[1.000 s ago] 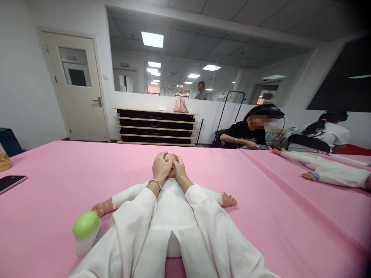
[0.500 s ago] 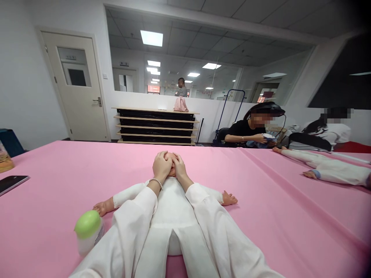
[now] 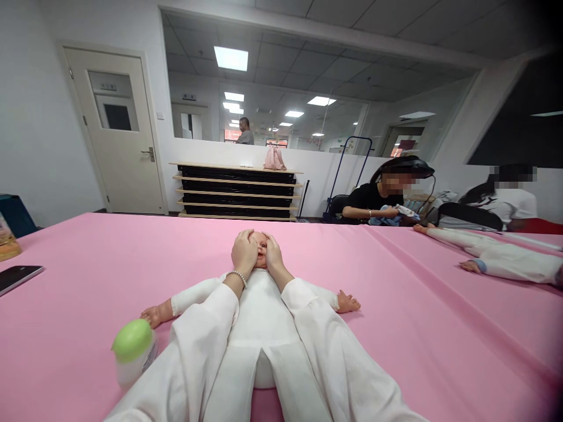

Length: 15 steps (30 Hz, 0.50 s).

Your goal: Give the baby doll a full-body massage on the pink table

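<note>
A baby doll [image 3: 259,310] in a white outfit lies on its back on the pink-covered table, its head away from me and its arms spread. My left hand [image 3: 244,251] curves over the left side of the doll's face. Against the right side of that face rests my right hand [image 3: 273,252], fingers bent round the head. Between the hands, part of the face [image 3: 261,251] shows, with an eye and the mouth. My fingertips are partly hidden. Beside the doll's arm on the left stands a bottle with a green cap [image 3: 132,341].
A phone [image 3: 20,278] lies at the table's left edge, near a container [image 3: 7,241] with yellowish contents. On the right lies another doll [image 3: 510,258] in white. Beyond the table, a person in black [image 3: 373,202] handles cloth, and another person [image 3: 512,202] sits farther right.
My hands have parted slightly over the doll's face, uncovering an eye and the mouth. The doll's body stays put. Behind the glass, a walking person has moved left.
</note>
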### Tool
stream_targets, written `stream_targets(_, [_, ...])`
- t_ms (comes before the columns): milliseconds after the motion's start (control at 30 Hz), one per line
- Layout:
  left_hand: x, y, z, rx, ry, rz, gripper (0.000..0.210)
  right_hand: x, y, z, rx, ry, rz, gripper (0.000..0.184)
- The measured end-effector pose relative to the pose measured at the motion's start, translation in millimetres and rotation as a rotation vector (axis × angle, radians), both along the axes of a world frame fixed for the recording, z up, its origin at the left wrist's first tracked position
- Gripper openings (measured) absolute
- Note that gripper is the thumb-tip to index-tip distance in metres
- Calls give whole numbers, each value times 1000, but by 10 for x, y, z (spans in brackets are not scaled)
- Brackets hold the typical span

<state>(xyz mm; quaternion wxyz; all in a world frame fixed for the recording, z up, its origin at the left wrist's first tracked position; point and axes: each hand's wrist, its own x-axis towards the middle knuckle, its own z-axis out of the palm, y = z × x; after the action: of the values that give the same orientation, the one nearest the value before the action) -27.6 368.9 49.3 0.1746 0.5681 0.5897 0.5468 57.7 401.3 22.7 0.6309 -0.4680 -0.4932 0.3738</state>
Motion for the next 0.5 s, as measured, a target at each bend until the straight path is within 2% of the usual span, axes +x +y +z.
stream_targets(167, [3, -14, -10, 25, 68, 0, 37, -5, -70, 14, 38, -15, 36, 37])
stream_targets(300, [0, 8, -18, 25, 46, 10, 33, -1, -42, 23, 17, -32, 12, 31])
stream_targets(500, [-3, -11, -5, 31, 68, 2, 37, 7, -34, 23, 9, -31, -2, 32])
